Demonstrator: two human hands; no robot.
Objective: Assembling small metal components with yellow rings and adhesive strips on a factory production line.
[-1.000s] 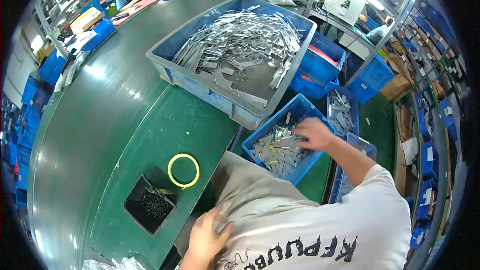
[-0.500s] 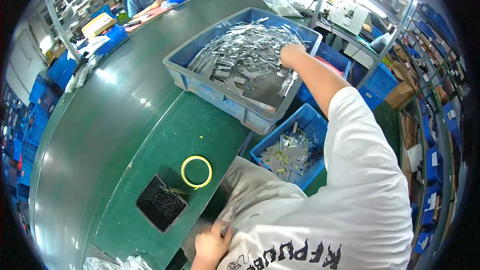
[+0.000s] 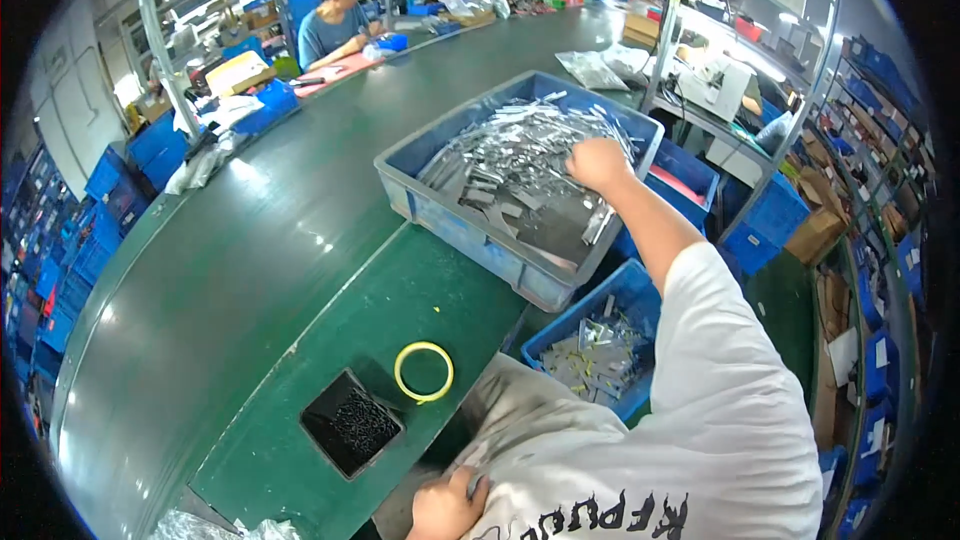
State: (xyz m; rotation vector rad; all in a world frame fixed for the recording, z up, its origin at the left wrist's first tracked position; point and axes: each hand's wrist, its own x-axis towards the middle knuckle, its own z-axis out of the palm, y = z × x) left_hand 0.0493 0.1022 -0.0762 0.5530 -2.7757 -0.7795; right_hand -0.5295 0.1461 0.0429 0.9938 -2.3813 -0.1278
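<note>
My right hand (image 3: pixel 600 165) is closed above the right part of a large blue-grey plastic bin (image 3: pixel 470 240). Below and around it lies a heap of shiny flat metal strips (image 3: pixel 520 145). Whatever those fingers hold, if anything, is hidden. Low in the picture, my left hand (image 3: pixel 447 508) is curled near my lap, by the green table's edge. Something small and grey shows at its fingertips, too small to name.
Beside the left hand, a black tray (image 3: pixel 322 418) of small dark screw-like pieces and a yellow tape roll (image 3: pixel 450 370) sit on the green tabletop (image 3: pixel 370 315). A blue crate (image 3: pixel 545 340) of metal pieces stands below the bin. A co-worker (image 3: pixel 335 25) sits across the grey belt.
The whole view has shifted, so the bin and table appear lower and further right. My right hand has moved slightly left over the strips and is raised. My left hand stays curled near my lap.
</note>
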